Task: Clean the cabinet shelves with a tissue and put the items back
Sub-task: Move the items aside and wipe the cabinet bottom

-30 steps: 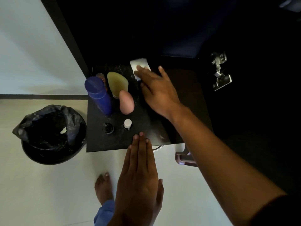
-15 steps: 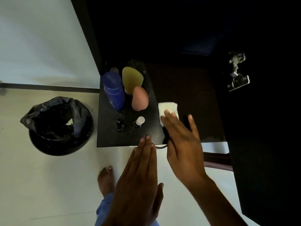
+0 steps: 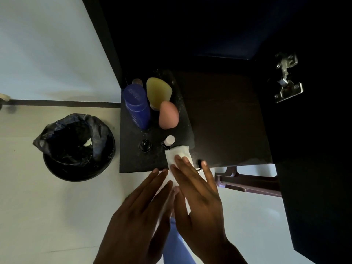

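A white tissue (image 3: 178, 154) lies at the front edge of the dark cabinet shelf (image 3: 224, 119), pressed flat under the fingers of my right hand (image 3: 198, 195). My left hand (image 3: 141, 216) is held flat and open just below the shelf edge, its fingertips beside the tissue. On the left part of the shelf stand a blue bottle (image 3: 136, 106), a yellow-green sponge (image 3: 158, 92), a pink sponge (image 3: 168, 115), a small white-capped bottle (image 3: 169, 141) and a small black-capped bottle (image 3: 145, 145).
A black bin with a black liner (image 3: 76, 147) stands on the pale floor left of the cabinet. A metal hinge (image 3: 285, 79) is on the dark cabinet side at right. A brown plastic piece (image 3: 247, 182) lies under the shelf edge. My blue-clad leg (image 3: 177, 242) shows below.
My right hand has dragged the tissue from the back of the shelf toward the front edge and a little left. My left hand stays flat under the edge.
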